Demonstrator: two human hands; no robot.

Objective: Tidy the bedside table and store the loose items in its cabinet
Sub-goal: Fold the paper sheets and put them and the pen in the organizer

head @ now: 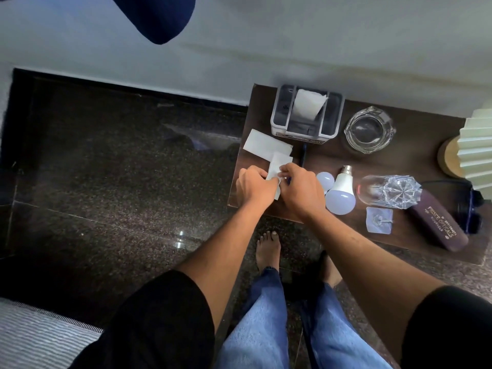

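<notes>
On the dark wooden bedside table (332, 158) my left hand (253, 186) and my right hand (300, 191) meet at the front left corner, both pinching a white paper slip (277, 166). A second white paper (262, 143) lies flat just behind it. Right of my hands lie two white bulbs, a small one (325, 179) and a larger one (341, 194). Further right are a cut-glass tumbler on its side (391, 194), an adhesive wall hook (379, 219) and a brown spectacle case (439, 222).
A grey tissue holder (330, 123) stands at the table's back, a glass ashtray (369, 130) beside it, and a pleated lamp (476, 147) at the right edge. A dark cable (303, 155) runs forward from the holder. Dark stone floor (119, 169) lies to the left; my bare feet stand below the table.
</notes>
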